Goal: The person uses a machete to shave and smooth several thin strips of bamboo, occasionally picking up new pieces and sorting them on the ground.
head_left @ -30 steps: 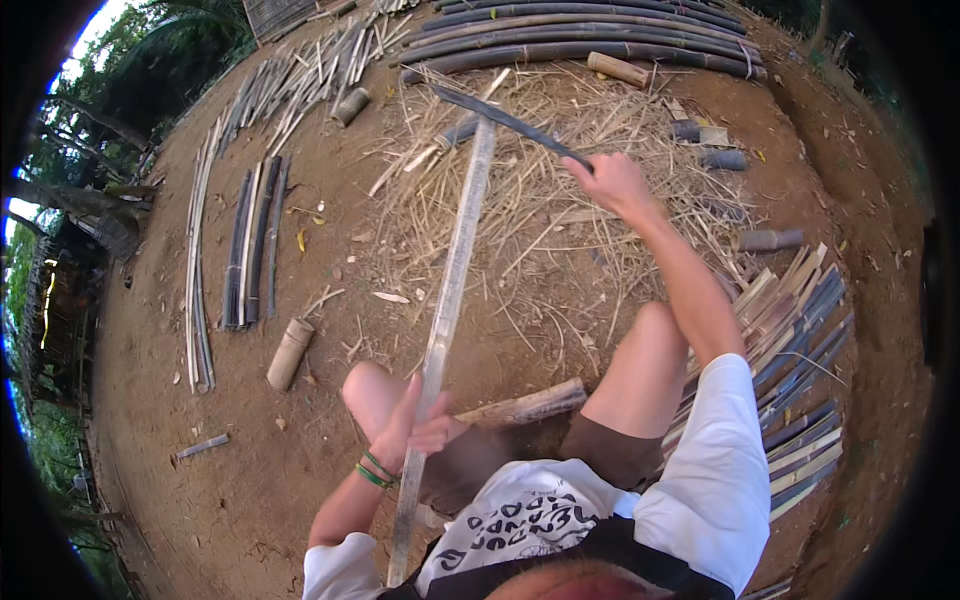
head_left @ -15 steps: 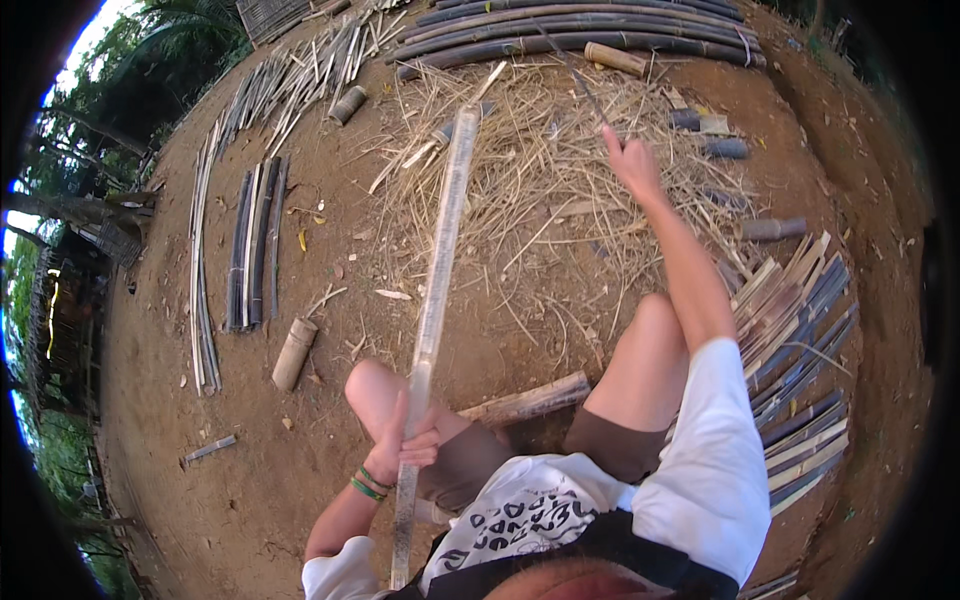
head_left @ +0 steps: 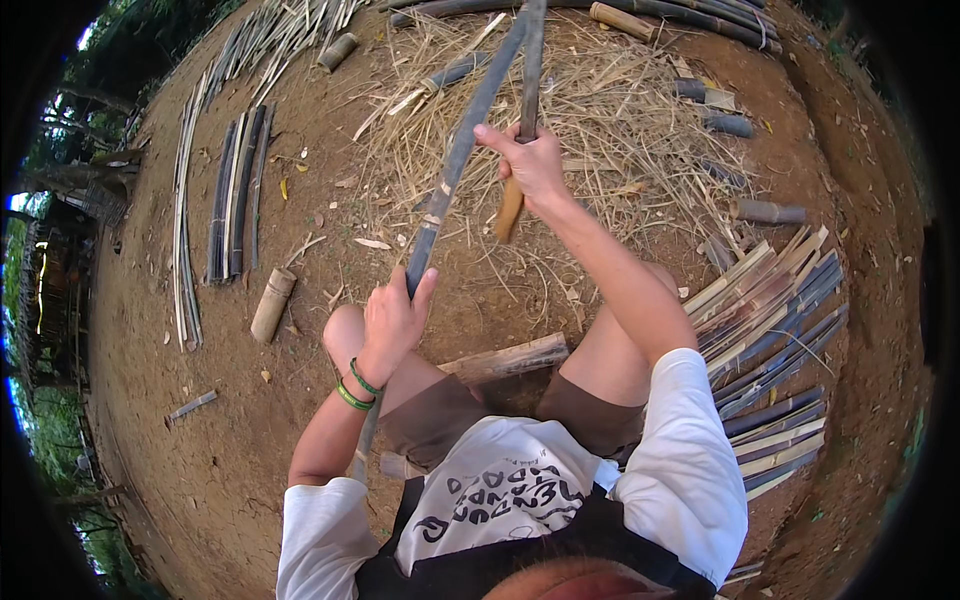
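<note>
Above the bare earth ground (head_left: pixel 225 450), the left hand (head_left: pixel 392 318) had its fingers wrapped round a dark bamboo strip (head_left: pixel 455 170); the right hand (head_left: pixel 535 172) had closed on a knife (head_left: pixel 532 90), thumb seemingly against the strip. A firm hold well clear of the blade seemed wise. Shavings (head_left: pixel 610 150) littered mid-ground; poles (head_left: pixel 690 17) lay along its far edge, split bamboo (head_left: pixel 785 300) near its right.

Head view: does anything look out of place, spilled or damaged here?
Pale shavings lie scattered in the upper middle, untidy compared with the parallel strips at left. One short piece at lower left lies off by itself. The long dark strip in the left hand shows no clear damage.
</note>
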`<state>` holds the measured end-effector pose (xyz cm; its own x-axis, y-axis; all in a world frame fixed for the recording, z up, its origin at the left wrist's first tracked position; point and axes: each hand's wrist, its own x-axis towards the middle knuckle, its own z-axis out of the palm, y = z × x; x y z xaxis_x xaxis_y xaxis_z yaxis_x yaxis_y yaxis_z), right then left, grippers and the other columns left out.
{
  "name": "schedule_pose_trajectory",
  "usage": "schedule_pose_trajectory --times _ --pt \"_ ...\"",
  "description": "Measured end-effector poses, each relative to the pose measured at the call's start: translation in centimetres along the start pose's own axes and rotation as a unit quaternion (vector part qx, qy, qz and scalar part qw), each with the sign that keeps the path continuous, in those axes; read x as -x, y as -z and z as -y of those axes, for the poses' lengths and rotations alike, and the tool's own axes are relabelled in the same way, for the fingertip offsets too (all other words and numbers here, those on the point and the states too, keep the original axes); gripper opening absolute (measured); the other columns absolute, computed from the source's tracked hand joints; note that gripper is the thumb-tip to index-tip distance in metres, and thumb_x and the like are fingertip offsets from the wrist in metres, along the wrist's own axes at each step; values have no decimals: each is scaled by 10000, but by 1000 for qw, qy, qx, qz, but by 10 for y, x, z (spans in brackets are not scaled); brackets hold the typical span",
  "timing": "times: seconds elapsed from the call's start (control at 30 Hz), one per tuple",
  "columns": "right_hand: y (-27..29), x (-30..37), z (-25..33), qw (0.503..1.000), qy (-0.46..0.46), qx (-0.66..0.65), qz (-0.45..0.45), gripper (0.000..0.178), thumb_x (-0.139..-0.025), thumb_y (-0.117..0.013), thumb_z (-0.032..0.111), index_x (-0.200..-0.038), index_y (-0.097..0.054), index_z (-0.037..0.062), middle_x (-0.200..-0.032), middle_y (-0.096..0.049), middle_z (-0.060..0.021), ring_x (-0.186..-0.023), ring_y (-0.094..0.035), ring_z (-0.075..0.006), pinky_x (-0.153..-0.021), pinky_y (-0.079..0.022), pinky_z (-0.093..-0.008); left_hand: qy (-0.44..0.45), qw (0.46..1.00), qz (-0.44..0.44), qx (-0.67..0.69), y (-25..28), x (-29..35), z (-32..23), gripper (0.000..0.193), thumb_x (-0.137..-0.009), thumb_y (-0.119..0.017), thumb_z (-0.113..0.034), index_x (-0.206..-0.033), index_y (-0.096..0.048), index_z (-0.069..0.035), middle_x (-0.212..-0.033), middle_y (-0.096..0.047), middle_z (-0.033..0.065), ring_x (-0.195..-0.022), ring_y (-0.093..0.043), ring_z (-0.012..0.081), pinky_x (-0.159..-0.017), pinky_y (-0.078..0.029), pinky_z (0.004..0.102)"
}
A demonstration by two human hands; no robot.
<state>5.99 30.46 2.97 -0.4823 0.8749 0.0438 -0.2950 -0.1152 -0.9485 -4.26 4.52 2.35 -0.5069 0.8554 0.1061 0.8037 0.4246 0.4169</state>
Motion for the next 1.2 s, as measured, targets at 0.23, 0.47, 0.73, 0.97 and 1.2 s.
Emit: schedule_pose_trajectory --times 0.23,0.47,0.73,0.97,1.2 --pt "3 -3 0 980 -48 -169 -97 306 -798 -826 98 -695 -538 114 -665 -596 -37 -542 -576 -119 -509 -499 -276 13 996 -5 -92 25 7 -33 361 -914 -682 -355 -954 -508 -42 -620 -620 199 -603 -639 419 -544 -487 505" --pt "14 -5 -7 958 -79 -247 -124 258 -805 -820 92 -765 -566 74 -704 -601 -54 -586 -588 -150 -596 -512 -298 17 988 -120 -99 19 -1 -2 391 -741 -733 -95 -1082 -543 -88 -687 -631 159 -658 -641 395 -568 -487 479" --pt "2 -11 10 876 -118 -459 -87 216 -893 -756 164 -928 -567 64 -757 -565 -17 -650 -558 -121 -653 -513 -261 -50 872 -453 -179 67 -51 -33 514 -742 -786 -127 -1213 -580 -102 -1087 -610 111 -1119 -586 288 -1119 -273 528" --pt "21 -20 18 837 -95 -515 -159 220 -929 -717 153 -847 -522 90 -715 -539 -10 -631 -556 -115 -639 -526 -243 -111 557 -225 792 6 -22 20 757 -875 -737 -445 -1406 -442 7 -1377 -484 175 -1380 -408 340 -1157 -348 474" --pt "30 -25 -11 906 -176 -367 -119 297 -938 -702 178 -1100 -521 8 -896 -640 -112 -623 -560 -129 -594 -519 -278 -174 369 -260 875 62 -55 80 580 -1034 -409 -546 -1154 -551 4 -677 -496 31 -649 -540 141 -720 -502 344"
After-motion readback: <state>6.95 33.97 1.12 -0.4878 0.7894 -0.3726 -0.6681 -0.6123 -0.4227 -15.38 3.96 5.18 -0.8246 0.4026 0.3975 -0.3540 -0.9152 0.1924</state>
